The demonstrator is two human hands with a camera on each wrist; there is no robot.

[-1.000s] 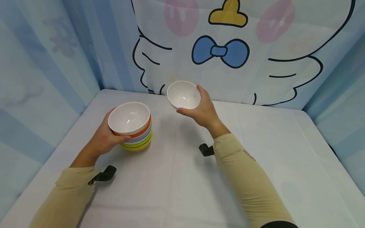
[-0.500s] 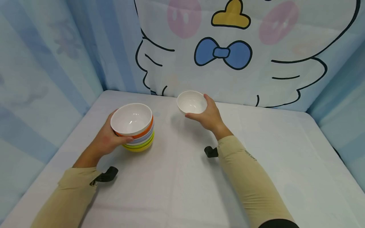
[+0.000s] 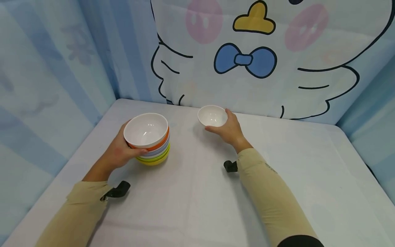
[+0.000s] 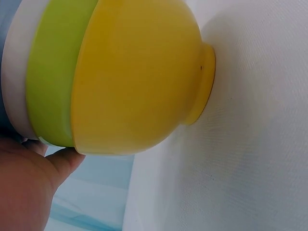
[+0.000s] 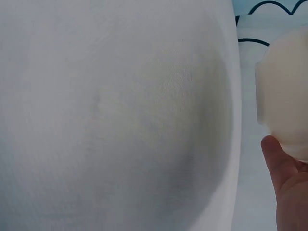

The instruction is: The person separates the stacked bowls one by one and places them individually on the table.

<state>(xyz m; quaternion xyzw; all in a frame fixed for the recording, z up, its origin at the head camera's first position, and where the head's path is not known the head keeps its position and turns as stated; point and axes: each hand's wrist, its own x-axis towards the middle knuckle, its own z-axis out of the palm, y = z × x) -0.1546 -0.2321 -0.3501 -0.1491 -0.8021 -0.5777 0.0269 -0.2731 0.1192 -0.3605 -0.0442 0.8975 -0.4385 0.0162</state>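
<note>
On the left of the head view, my left hand [image 3: 118, 152] grips the upper side of a stack of bowls [image 3: 146, 130], thumb across the front and the other fingers mostly hidden behind. White insides show on top, with orange, lavender, white, green and yellow outsides below. In the left wrist view the lowest, yellow bowl [image 4: 139, 77] has its foot at or very near the white cloth. Farther back, my right hand [image 3: 231, 132] holds a single white bowl [image 3: 213, 116] by its side, thumb in front. The right wrist view shows that bowl [image 5: 288, 91] above the table surface.
A white cloth covers the table [image 3: 191, 199]. A printed curtain [image 3: 247, 89] with a blue bow tie hangs along the back edge, close behind the single bowl. Blue patterned curtains [image 3: 46, 85] stand at both sides.
My right hand has lowered the white bowl and carried it a little to the right. The left hand keeps its grip on the stack; the whole head view has shifted slightly.
</note>
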